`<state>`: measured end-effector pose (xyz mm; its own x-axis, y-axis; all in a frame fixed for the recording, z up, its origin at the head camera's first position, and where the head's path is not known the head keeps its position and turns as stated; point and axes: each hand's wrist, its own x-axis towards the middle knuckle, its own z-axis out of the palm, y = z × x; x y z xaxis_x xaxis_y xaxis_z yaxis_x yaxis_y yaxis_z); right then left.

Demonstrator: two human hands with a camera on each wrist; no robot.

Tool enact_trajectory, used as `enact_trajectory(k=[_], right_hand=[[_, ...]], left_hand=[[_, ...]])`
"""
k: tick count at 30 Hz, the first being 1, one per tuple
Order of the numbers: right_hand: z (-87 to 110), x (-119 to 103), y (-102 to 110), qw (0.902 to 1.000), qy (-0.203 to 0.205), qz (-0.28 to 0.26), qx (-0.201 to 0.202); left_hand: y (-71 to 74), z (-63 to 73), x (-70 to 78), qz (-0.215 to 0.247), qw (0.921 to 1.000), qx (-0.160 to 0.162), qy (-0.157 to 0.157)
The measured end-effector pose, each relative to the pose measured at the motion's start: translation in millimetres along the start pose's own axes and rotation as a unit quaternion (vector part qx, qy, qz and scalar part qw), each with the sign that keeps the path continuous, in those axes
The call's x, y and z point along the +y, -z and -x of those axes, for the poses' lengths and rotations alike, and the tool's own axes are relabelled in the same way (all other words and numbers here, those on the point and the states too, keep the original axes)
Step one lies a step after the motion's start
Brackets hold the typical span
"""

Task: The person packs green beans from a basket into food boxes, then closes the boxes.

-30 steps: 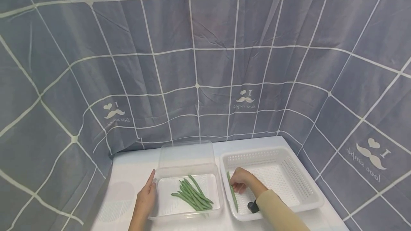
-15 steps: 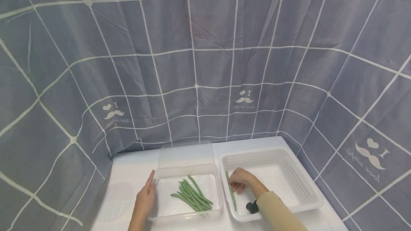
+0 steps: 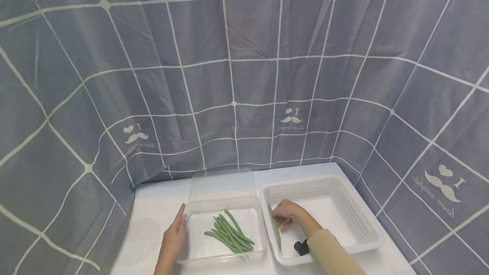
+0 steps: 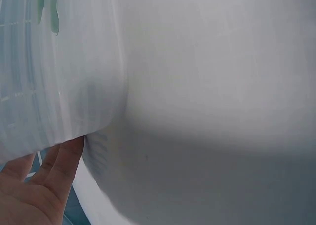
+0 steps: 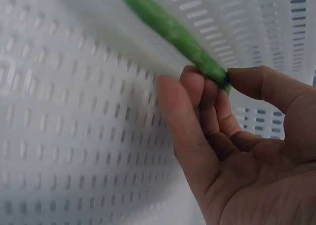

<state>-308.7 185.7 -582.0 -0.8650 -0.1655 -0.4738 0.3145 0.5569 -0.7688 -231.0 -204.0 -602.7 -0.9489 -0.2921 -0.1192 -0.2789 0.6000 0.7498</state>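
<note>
In the head view my right hand (image 3: 290, 214) reaches into a white perforated basket (image 3: 332, 211). It pinches a green bean (image 3: 276, 237) lying along the basket's left wall. The right wrist view shows the thumb and curled fingers at one end of that green bean (image 5: 173, 29), with the index finger extended. My left hand (image 3: 175, 234) rests against the left side of a clear plastic container (image 3: 221, 259), fingers straight. In the left wrist view its fingers (image 4: 69, 153) touch the container wall. A loose bundle of green beans (image 3: 233, 234) lies inside the container.
A clear lid (image 3: 221, 183) lies flat behind the container. The basket stands close at the container's right on a white table (image 3: 145, 207). A grey checked curtain (image 3: 252, 79) encloses the back and sides. A black wrist mount (image 3: 301, 248) sits at my right wrist.
The held green bean's lower end has shifted slightly left, closer to the basket wall. Both hands stay almost in place, and the bundle in the container has not moved.
</note>
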Motion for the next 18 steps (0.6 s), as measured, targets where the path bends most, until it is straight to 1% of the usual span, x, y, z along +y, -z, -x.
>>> enact_trajectory(k=[7,15,18], right_hand=[[1.4,3,12,0.9998,0.011,-0.016,0.004],[4.7,-5,25,0.9957,0.031,-0.085,-0.021],[5.9,-10,28,0.9926,0.044,-0.109,-0.033]], left_hand=[[0.1,-0.1,0.2,-0.005,1.0000,0.001,0.003],[-1.7,-1.6,-0.8,-0.005,1.0000,0.001,0.007],[-2.4,-1.6,-0.9,-0.008,1.0000,0.004,0.002]])
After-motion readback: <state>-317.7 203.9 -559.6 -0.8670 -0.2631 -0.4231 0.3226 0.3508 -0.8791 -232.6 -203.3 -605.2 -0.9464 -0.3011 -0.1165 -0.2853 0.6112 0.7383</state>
